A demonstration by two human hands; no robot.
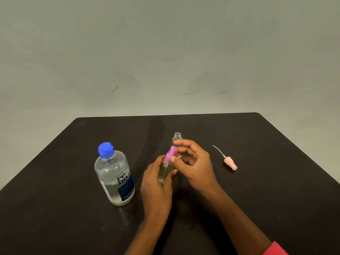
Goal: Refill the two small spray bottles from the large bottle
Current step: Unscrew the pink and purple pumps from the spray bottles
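Note:
The large clear bottle point(115, 175) with a blue cap and dark blue label stands left of centre on the dark table point(257, 190), partly filled with pale liquid. My left hand point(156, 186) grips a small spray bottle point(165, 172) holding yellowish liquid, tilted a little to the right. My right hand point(193, 162) pinches its pink-purple spray top point(171, 155) between thumb and fingers. Behind my hands a second small clear bottle point(177, 137) stands upright with its neck uncovered; its lower part is hidden. Its pale pink spray head point(229, 161) with a thin tube lies on the table to the right.
A plain grey-green wall rises behind the table's far edge point(165, 115). A pink-red sleeve point(276, 249) shows at the bottom right.

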